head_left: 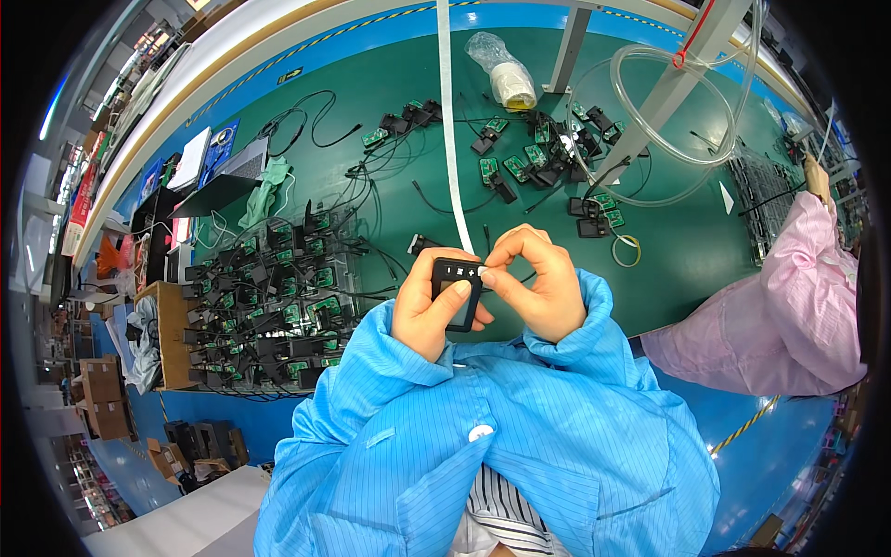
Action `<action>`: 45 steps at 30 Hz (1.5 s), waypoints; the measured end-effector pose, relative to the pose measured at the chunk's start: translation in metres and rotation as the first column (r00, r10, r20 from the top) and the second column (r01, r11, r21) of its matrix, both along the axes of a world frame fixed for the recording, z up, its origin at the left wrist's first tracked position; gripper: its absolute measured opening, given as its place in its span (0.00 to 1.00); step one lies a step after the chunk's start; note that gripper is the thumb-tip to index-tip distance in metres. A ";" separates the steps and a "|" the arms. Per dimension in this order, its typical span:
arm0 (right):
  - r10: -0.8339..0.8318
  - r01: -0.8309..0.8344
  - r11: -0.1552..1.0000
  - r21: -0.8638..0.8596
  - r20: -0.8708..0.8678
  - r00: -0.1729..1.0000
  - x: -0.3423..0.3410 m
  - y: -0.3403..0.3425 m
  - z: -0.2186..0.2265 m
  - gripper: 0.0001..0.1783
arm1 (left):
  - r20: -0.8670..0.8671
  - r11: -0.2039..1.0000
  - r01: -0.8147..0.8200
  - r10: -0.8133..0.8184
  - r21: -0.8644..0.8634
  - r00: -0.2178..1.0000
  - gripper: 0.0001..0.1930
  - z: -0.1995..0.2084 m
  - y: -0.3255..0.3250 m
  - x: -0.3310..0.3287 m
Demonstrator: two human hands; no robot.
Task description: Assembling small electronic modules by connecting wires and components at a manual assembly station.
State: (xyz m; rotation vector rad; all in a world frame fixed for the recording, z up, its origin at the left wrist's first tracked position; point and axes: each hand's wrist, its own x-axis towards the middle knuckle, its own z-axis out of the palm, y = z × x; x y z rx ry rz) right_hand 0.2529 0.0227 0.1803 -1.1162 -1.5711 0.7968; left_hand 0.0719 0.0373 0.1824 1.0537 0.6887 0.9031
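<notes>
My left hand [422,311] is wrapped round a small black handheld device [460,295] with a screen and a row of white symbols along its top edge. Its thumb lies across the device's front. Against the upper right corner of the device, my right hand [540,283] has thumb and forefinger pinched together. Whatever sits between those fingertips is too small to tell. A long white strip [452,130] runs down the green table and ends visually just behind the device. A small black part [422,244] lies just beyond my left hand.
Left on the green table [390,74], a clear rack [278,306] holds several black units with green circuit boards. More boards with cables [529,162] lie ahead, near a plastic-wrapped roll [510,85]. Clear tubing [650,121] loops by a post. A co-worker's pink sleeve [789,278] is at right.
</notes>
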 end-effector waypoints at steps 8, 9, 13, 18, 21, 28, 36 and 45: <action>0.067 -0.065 0.992 -0.107 0.011 0.998 0.002 -0.003 0.008 0.15 | -0.063 0.999 -0.023 0.020 -0.037 0.998 0.13 -0.008 0.007 -0.002; 0.095 -0.096 0.988 -0.123 -0.015 0.995 0.006 -0.002 0.008 0.17 | -0.018 0.997 -0.031 0.030 -0.073 0.999 0.12 -0.010 0.008 -0.004; 0.127 -0.127 0.990 -0.063 0.005 0.992 0.011 0.004 0.002 0.24 | 0.106 0.982 -0.045 0.065 -0.184 0.992 0.12 -0.013 0.013 -0.008; -0.008 -0.049 0.972 0.230 0.240 0.971 -0.001 0.015 -0.018 0.29 | 0.198 0.960 -0.055 0.113 -0.275 0.974 0.13 -0.012 0.014 -0.010; -0.094 -0.005 0.959 0.282 0.335 0.937 -0.015 0.022 -0.026 0.24 | 0.176 0.975 -0.087 0.124 -0.204 0.977 0.14 -0.012 0.011 -0.013; -0.114 -0.104 0.914 0.391 0.495 0.861 -0.022 0.036 -0.036 0.20 | 0.187 0.967 -0.181 0.213 -0.177 0.959 0.14 -0.008 0.008 -0.027; -0.446 0.093 0.805 0.586 0.494 0.747 -0.006 0.027 -0.038 0.14 | 0.181 0.904 -0.177 0.264 -0.390 0.947 0.13 -0.017 0.004 -0.041; -0.233 0.059 0.962 0.266 0.690 0.685 0.021 0.003 -0.017 0.28 | -0.072 0.967 -0.233 0.227 -0.102 0.971 0.13 -0.019 0.001 -0.042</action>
